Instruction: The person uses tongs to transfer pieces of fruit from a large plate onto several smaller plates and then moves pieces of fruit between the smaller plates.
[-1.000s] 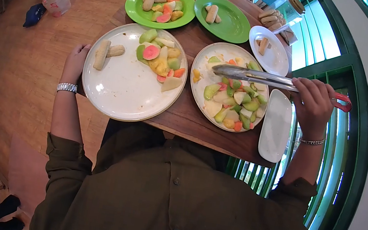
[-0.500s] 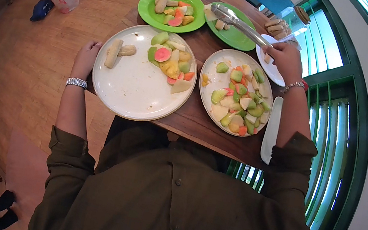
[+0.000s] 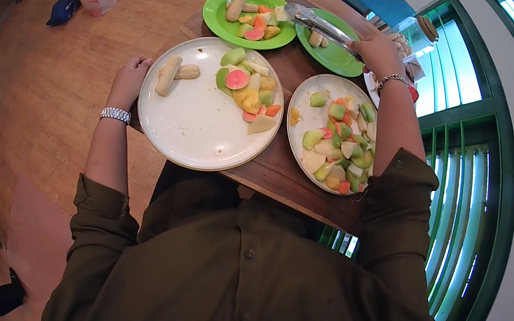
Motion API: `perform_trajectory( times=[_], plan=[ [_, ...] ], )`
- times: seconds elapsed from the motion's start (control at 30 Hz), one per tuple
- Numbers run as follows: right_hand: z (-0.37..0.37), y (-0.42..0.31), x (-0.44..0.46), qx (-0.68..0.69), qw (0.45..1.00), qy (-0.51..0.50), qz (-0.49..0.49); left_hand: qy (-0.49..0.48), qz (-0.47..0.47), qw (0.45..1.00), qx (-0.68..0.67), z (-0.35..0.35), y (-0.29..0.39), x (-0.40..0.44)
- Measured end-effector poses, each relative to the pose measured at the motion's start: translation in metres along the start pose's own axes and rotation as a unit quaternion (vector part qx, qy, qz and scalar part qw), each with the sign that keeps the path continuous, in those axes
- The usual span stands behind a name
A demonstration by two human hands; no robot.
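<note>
My right hand [image 3: 378,53] grips metal tongs [image 3: 324,25], which reach left over a green plate [image 3: 348,65] with a few banana chunks [image 3: 318,39]. A pale fruit slice [image 3: 284,13] shows at the tongs' tips, beside the right rim of the other green plate [image 3: 211,22], which bears mixed fruit. My left hand [image 3: 128,83] is closed at the left rim of a large white plate [image 3: 187,132]. On that plate lie two banana pieces [image 3: 168,75] and a cluster of cut fruit [image 3: 247,98].
Another white plate [image 3: 292,129], piled with cut fruit [image 3: 344,148], stands at the right, partly behind my right forearm. A jar [image 3: 414,34] with a wooden lid is at the far right of the wooden table [image 3: 268,176], near a green-framed window [image 3: 481,82].
My right hand has moved left and away from me with the tongs. The pale slice at their tips has shifted toward the fruit-filled green plate. My left hand stays at the plate's rim.
</note>
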State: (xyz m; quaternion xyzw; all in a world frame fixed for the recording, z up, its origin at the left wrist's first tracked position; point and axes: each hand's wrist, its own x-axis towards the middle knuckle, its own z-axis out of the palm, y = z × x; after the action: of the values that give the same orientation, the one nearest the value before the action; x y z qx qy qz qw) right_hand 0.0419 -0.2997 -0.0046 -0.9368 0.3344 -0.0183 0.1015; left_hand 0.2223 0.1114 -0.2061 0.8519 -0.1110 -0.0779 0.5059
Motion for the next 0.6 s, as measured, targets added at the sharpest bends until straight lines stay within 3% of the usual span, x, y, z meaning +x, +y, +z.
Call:
perform_trajectory(
  times=[0.4, 0.6],
  plan=[
    [0.002, -0.021, -0.005, -0.099, 0.993, 0.05, -0.029, -0.001, -0.001, 1.0, -0.01, 0.001, 0.002, -0.001],
    [0.013, -0.029, 0.0, -0.17, 0.963, 0.191, -0.085, 0.004, -0.01, 1.0, 0.01, 0.0, 0.009, -0.006]
  ],
)
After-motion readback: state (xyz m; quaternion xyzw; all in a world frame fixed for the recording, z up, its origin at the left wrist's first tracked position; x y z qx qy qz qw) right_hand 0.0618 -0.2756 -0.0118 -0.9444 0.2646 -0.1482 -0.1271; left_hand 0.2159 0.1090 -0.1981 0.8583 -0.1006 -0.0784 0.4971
